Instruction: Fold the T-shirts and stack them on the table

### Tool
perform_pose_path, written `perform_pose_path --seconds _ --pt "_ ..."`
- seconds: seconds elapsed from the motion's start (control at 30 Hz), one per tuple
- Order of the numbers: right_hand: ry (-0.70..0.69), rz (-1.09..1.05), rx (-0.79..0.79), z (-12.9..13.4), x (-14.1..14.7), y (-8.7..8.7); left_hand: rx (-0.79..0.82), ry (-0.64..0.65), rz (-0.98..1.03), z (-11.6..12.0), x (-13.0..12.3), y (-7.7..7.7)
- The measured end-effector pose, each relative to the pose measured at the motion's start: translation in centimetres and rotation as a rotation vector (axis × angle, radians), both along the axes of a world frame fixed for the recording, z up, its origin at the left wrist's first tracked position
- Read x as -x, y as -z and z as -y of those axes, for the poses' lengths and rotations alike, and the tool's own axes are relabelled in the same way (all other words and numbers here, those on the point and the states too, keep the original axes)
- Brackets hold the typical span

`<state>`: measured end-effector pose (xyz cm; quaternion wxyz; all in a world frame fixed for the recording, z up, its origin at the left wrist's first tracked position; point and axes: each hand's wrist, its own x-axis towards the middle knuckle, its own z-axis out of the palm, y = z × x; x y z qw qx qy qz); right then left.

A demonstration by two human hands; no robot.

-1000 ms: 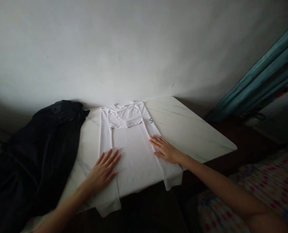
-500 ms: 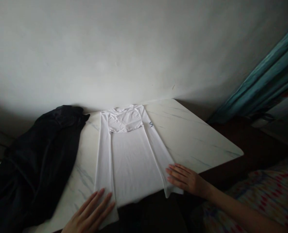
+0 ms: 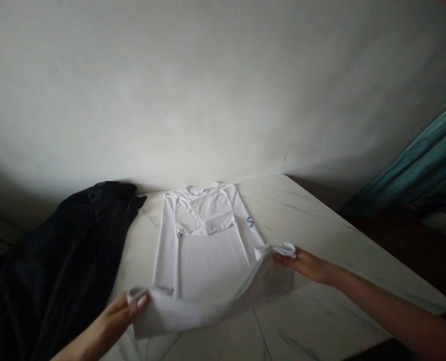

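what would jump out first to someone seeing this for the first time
Probably the white shirt in the middle, its near end held up off the marble-patterned table between the left hand and the right hand. Next comes the big dark garment heaped at the left, in sharp contrast with the pale wall behind. Teal cloth also shows at the far right.

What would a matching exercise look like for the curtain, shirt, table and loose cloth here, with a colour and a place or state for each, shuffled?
1. Curtain
2. Shirt
3. Table
4. Loose cloth

A. Pale, with grey streaks
B. Black, lying at the left
C. Teal, at the right edge
D. White, near end raised by the left fingers and right fingers

Pairs: 1-C, 2-D, 3-A, 4-B
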<state>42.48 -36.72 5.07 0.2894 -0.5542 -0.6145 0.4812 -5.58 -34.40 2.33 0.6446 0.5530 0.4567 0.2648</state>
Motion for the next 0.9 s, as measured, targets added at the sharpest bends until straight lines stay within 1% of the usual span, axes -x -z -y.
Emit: perform_pose_path --seconds 0.03,0.1,0.2,0.27,0.3,0.37,0.4,0.47,0.53,0.63,0.7,0.77,0.83,0.9 --pt "0.054 -0.077 0.001 -2.7 0.2 -0.4 0.037 -0.074 0.041 -2.7 -0.9 -0.7" --pt "0.136 -0.204 -0.003 -8.5 0.8 -0.7 0.061 -0.193 0.105 -8.6 -3.1 -2.0" --pt "0.231 -0.262 0.014 -16.8 1.6 -0.3 0.052 -0.319 0.18 -17.6 -6.1 -3.1" --pt "0.31 -0.238 0.001 -21.7 2.0 0.3 0.049 -0.381 0.187 -22.7 -7.6 -3.1" --pt "0.347 -0.209 -0.013 -23.9 2.1 0.7 0.05 -0.413 0.174 -25.0 -8.2 -2.9" --pt "0.414 -0.077 -0.05 -27.7 2.2 1.6 0.061 -0.472 0.107 -28.5 -9.2 -2.3" --pt "0.438 0.043 -0.069 -29.3 2.2 2.0 0.057 -0.495 0.048 -29.9 -9.5 -1.9" --pt "0.473 0.326 -0.104 -31.7 2.2 2.9 0.025 -0.52 -0.097 -31.9 -10.0 -0.9" --pt "0.488 0.535 -0.126 -33.1 2.2 3.7 -0.025 -0.535 -0.222 -33.2 -10.1 0.1" --pt "0.514 0.636 -0.139 -33.8 2.5 4.8 -0.093 -0.579 -0.31 -34.3 -9.8 1.3" --pt "0.547 0.731 -0.165 -33.6 2.9 5.2 -0.206 -0.62 -0.428 -34.5 -9.7 1.6" --pt "0.581 0.837 -0.193 -33.3 3.2 5.4 -0.377 -0.637 -0.629 -34.3 -9.7 1.5" --pt "0.597 0.907 -0.205 -33.1 3.6 5.3 -0.529 -0.614 -0.855 -33.8 -9.9 1.3" --pt "0.594 0.954 -0.207 -32.9 3.8 5.1 -0.592 -0.568 -1.029 -33.1 -10.1 1.1"
